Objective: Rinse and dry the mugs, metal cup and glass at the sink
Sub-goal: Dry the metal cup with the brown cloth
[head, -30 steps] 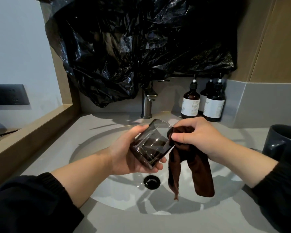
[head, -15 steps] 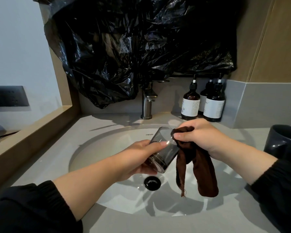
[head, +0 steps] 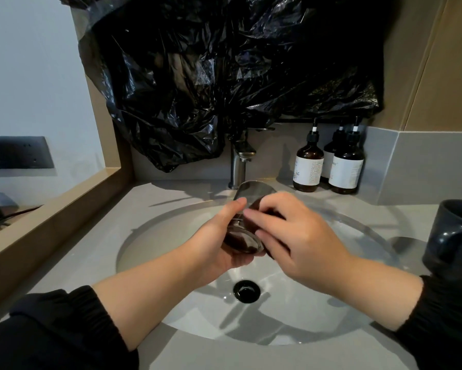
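Tilted glass (head: 247, 237) over the sink (head: 171, 236): left hand (head: 219, 236) wraps its wall near the base; right hand (head: 299, 236) pinches a cloth (head: 260, 221) against it. Likely wet, slippery and fragile; best held firmly round the base, not the rim.

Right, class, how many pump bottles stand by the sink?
3, right of the tap: left bottle nearest it, right bottle in front, middle bottle half hidden behind them.
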The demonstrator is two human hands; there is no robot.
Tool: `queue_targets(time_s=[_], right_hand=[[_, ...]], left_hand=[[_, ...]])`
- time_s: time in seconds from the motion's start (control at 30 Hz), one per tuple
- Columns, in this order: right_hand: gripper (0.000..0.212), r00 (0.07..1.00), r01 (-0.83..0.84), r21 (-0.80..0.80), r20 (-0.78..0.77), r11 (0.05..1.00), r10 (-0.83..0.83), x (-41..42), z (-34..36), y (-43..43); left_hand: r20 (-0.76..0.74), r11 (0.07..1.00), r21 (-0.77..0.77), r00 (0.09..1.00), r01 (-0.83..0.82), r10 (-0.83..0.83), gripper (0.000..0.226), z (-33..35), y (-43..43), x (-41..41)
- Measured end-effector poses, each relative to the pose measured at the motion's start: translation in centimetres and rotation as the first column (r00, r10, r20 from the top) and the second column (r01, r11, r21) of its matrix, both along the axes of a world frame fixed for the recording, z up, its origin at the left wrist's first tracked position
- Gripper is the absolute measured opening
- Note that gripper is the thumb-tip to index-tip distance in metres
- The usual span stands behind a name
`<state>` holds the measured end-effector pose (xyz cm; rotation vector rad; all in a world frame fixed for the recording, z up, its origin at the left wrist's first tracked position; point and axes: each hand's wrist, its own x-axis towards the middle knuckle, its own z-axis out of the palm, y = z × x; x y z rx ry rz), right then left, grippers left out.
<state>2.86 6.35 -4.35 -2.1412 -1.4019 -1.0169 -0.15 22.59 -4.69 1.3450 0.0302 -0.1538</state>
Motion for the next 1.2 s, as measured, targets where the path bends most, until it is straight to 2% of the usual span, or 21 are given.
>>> queue_targets(time_s=[0.07, 0.17, 0.23, 0.4, 0.43, 0.47, 0.57, 0.63, 0.7, 0.8, 0.87, 0.93, 1.03, 1.1, 1.2], right_hand=[[0.026, 0.996, -0.051, -0.027, 0.071, 0.998, 0.053, 0.0, -0.2, 0.0], [0.021, 1.0, 0.022, 0.194, 0.003, 0.981, -0.023, 0.9, 0.6, -0.4], [0.018, 0.999, 0.054, 0.249, -0.017, 0.967, -0.051, 1.1, 0.9, -0.7], [0.014, 0.99, -0.128, 0.009, 0.059, 0.992, 0.128, -0.3, 0.0, 0.4], [0.015, 0.989, -0.137, 0.001, 0.055, 0.991, 0.137, -0.2, 0.1, 0.5], [0.015, 0.991, -0.128, 0.034, 0.03, 0.991, 0.127, 0.1, 0.2, 0.5], [0.01, 0.987, -0.002, 0.283, -0.151, 0.959, 0.047, 1.4, 0.9, -0.2], [0.006, 0.982, 0.046, 0.336, -0.189, 0.941, 0.02, 1.7, 1.0, -0.7], [0.007, 0.99, -0.039, 0.242, -0.122, 0.969, 0.07, 1.0, 0.7, -0.7], [0.008, 0.982, -0.186, 0.005, -0.004, 0.982, 0.186, -0.1, 0.2, -0.1], [0.007, 0.984, -0.175, -0.006, 0.017, 0.985, 0.175, 0.4, 0.6, -0.2], [0.003, 0.992, -0.105, 0.136, -0.058, 0.985, 0.114, 1.2, 1.1, -0.8], [0.016, 0.927, 0.141, 0.382, -0.376, 0.913, 0.013, 1.4, 2.1, -1.7], [0.021, 0.82, 0.254, 0.393, -0.573, 0.884, 0.019, 1.3, 2.5, -1.6], [0.021, 0.653, 0.219, 0.341, -0.747, 0.914, 0.123, 1.5, 2.8, -1.6]], left_hand=[[0.002, 1.0, 0.009, 1.0, -0.007, 0.007, 0.039, 0.1, -0.2, -0.1], [-0.009, 1.0, 0.025, 1.0, -0.01, 0.01, 0.037, 0.1, -0.5, -0.2], [-0.008, 0.999, 0.038, 1.0, -0.008, 0.009, 0.037, 0.1, -0.7, -0.2], [0.008, 0.998, 0.029, 0.999, -0.05, 0.05, 0.037, -0.2, -0.8, 0.0], [0.008, 0.998, 0.023, 0.999, -0.051, 0.05, 0.037, -0.1, -0.7, 0.0], [0.011, 0.999, 0.014, 0.999, -0.043, 0.042, 0.037, 0.0, -0.7, -0.1], [0.004, 0.999, -0.041, 1.0, -0.002, 0.002, 0.042, 0.3, -0.6, -0.1], [-0.003, 0.998, -0.069, 1.0, 0.013, -0.013, 0.049, 0.4, -0.5, -0.1], [-0.002, 0.995, -0.096, 1.0, 0.012, -0.013, 0.048, 0.3, -0.5, 0.0], [-0.001, 0.993, -0.12, 1.0, -0.008, 0.008, 0.044, 0.2, 0.0, 0.0], [-0.007, 0.991, -0.126, 0.999, 0.037, -0.038, 0.046, 0.4, 0.3, 0.0], [-0.019, 0.985, -0.139, 0.994, 0.101, -0.105, 0.05, 0.7, 0.5, -0.1], [-0.045, 0.977, -0.159, 0.987, 0.145, -0.154, 0.06, 0.7, 0.4, -0.1], [-0.039, 0.973, -0.176, 0.986, 0.151, -0.16, 0.059, 0.7, 0.4, -0.1], [-0.047, 0.97, -0.199, 0.987, 0.143, -0.155, 0.058, 0.7, 0.8, -0.2]])
